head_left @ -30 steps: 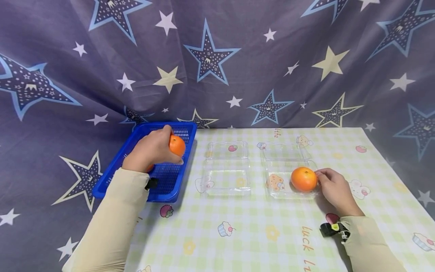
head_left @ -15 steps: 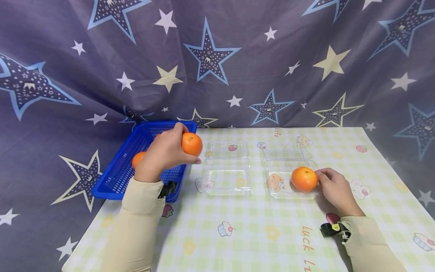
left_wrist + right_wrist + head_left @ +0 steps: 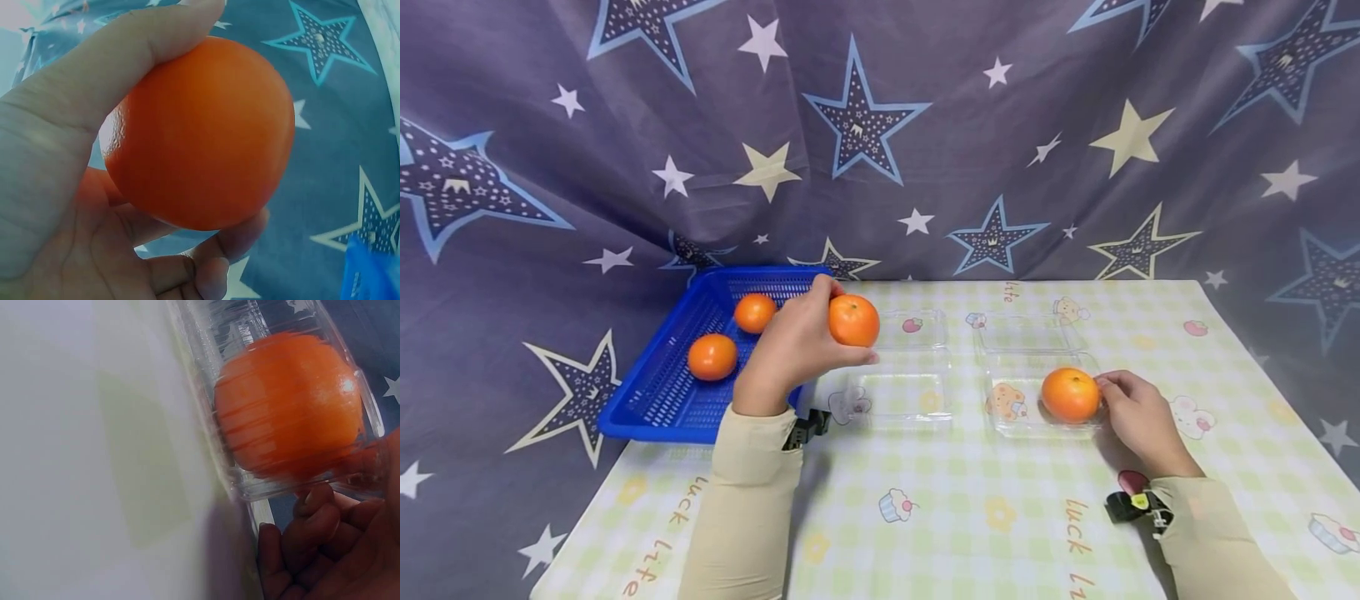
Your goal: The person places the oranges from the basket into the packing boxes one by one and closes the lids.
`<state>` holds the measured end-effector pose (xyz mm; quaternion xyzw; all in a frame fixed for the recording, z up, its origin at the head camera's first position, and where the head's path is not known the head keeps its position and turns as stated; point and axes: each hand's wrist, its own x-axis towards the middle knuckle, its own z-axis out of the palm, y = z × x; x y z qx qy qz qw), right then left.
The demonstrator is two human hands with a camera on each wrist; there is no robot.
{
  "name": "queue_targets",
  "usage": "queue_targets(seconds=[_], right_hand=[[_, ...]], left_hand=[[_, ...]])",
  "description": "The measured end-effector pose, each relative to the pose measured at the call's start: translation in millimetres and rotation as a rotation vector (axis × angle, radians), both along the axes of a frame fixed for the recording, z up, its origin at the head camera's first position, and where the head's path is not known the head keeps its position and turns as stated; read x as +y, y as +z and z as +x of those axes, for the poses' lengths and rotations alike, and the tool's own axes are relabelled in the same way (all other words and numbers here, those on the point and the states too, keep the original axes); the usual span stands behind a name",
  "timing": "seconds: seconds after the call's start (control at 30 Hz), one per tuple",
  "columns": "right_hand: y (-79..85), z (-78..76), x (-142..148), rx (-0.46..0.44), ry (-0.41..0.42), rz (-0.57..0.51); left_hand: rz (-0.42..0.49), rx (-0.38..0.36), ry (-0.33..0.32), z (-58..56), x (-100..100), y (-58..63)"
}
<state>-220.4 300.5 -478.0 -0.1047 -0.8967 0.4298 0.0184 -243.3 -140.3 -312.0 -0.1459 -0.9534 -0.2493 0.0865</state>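
My left hand (image 3: 797,346) grips an orange (image 3: 854,321) between thumb and fingers, in the air just past the right side of a blue basket. In the left wrist view this orange (image 3: 206,134) fills the middle, with the thumb along one side and curled fingers under the other. My right hand (image 3: 1138,417) pinches the right edge of an open clear plastic box (image 3: 1022,429). A second orange (image 3: 1071,395) lies at the right end of that box. Seen from the right wrist, the box wall (image 3: 281,484) stands between this orange (image 3: 287,403) and several curled fingers (image 3: 312,531).
Two more oranges (image 3: 712,357) lie in the blue slotted basket (image 3: 658,433) at the left. Another open clear box (image 3: 898,425), with its lid folded back, stands in the middle of the checked tablecloth (image 3: 955,542). A star-patterned curtain (image 3: 880,225) hangs behind the table.
My left hand has lifted its orange up out of the basket and moved right, uncovering two oranges there. The right hand, its box and the orange inside have stayed in place.
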Motion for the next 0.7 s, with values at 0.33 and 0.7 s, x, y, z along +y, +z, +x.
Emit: queue_targets(seconds=[0.33,0.7], right_hand=[[1.6,0.1,-2.5,0.002,0.0,-0.009],[1.7,1.1,-3.4,-0.008,-0.004,-0.011]], left_hand=[[0.107,0.086,-0.044,-3.5,20.0,-7.2],[0.216,0.14,-0.005,-3.8,45.7,-14.5]])
